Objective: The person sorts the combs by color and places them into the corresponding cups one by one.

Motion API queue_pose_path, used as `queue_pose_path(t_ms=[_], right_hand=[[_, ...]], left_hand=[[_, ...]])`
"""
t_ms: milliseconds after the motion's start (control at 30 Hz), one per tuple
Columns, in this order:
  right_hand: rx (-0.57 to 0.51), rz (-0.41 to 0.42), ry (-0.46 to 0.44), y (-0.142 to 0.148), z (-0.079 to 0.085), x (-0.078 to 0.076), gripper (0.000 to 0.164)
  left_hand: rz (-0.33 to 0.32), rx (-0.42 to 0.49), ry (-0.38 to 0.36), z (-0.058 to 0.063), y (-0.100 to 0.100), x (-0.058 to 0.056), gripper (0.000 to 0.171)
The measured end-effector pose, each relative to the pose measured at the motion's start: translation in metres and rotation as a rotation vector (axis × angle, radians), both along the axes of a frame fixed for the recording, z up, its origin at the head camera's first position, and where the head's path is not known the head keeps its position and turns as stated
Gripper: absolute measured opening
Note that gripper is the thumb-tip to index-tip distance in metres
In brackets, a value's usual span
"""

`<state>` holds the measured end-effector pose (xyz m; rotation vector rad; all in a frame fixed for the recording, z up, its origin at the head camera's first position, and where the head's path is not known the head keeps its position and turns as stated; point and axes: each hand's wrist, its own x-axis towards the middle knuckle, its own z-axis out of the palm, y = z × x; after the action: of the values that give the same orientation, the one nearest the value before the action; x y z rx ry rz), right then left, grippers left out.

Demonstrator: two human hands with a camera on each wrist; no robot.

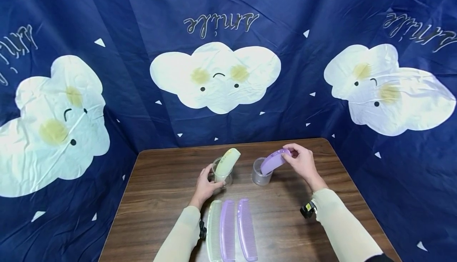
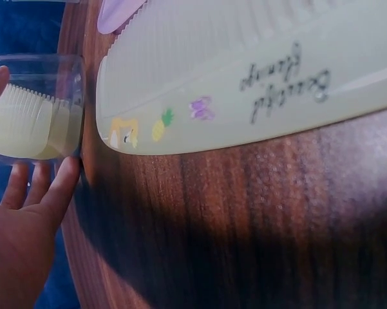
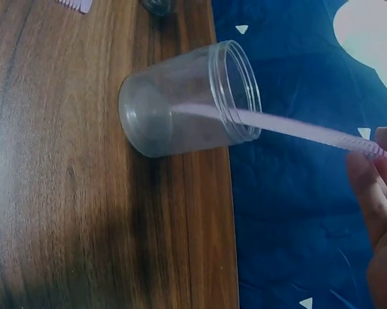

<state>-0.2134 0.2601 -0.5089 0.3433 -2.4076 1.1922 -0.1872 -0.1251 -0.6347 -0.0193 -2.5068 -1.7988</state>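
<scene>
My left hand [image 1: 206, 185] is around a clear plastic jar [image 1: 227, 180], thumb on the near side and fingers on the far left. A pale green comb [image 1: 228, 161] stands tilted in that jar, its upper end above the rim. At the right, my right hand [image 1: 302, 162] pinches the upper end of a purple comb [image 1: 274, 161] between thumb and fingers. The comb's lower end is inside a second clear jar [image 3: 180, 103], slanting out over the threaded rim in the right wrist view.
Closer to me on the wooden table [image 1: 160, 198] lie another pale green comb [image 1: 214, 230] and two purple combs, one beside the green [image 1: 227, 230] and one slightly apart [image 1: 247, 230]. A blue cloth [image 1: 221, 127] with clouds hangs behind the table and at both sides.
</scene>
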Motion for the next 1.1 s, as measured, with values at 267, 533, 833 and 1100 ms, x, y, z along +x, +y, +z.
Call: queue_pose_path(t_ms=[267,533,833,1100], right_hand=[[0.04,-0.026,0.001,-0.004,0.0,-0.007,0.022],[0.104,-0.005,-0.045,-0.01,0.005,-0.016,0.021],[0.126,0.007,-0.083,-0.017,0.006,-0.02,0.022],[0.143,0.005,-0.104,-0.017,0.003,-0.022,0.022]], left_hand=[[-0.005,0.018,-0.007,0.001,0.001,-0.001,0.09],[0.001,0.005,-0.004,0.0,0.0,-0.003,0.09],[0.003,0.013,0.002,0.0,-0.002,-0.003,0.089],[0.003,0.032,-0.005,-0.004,0.0,-0.004,0.088]])
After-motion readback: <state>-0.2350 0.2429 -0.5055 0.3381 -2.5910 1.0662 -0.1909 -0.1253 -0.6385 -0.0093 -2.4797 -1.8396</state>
